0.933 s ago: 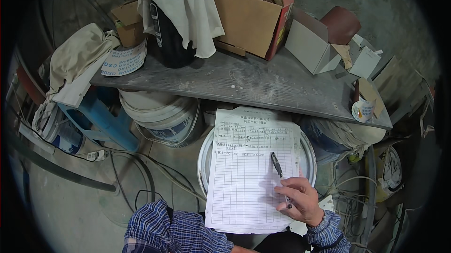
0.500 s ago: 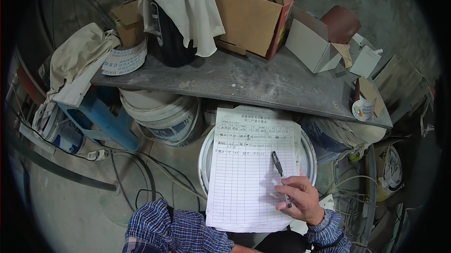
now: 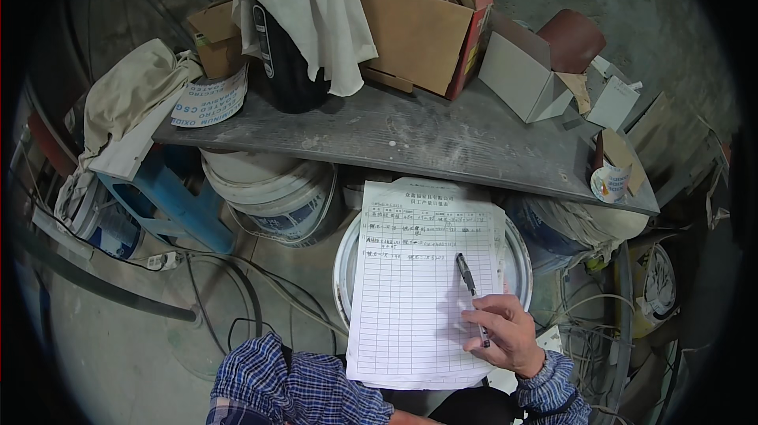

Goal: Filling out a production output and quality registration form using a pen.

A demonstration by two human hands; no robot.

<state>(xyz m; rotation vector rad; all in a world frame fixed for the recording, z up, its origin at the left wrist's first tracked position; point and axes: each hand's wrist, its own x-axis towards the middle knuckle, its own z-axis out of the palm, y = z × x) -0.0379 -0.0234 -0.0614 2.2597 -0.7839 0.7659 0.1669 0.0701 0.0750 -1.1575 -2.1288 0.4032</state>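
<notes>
1. Your left hand is out of sight; only a checked blue sleeve [image 3: 300, 385] shows at the lower edge, so you cannot tell how its fingers stand.
2. The ruled form sheet [image 3: 422, 283] lies flat on the white bucket lid [image 3: 347, 263], below the grey shelf [image 3: 442, 137].
3. Your right hand [image 3: 505, 334] rests on the sheet's lower right, fingers closed around a dark pen [image 3: 467, 279] whose far end slants up and left across the paper.
</notes>
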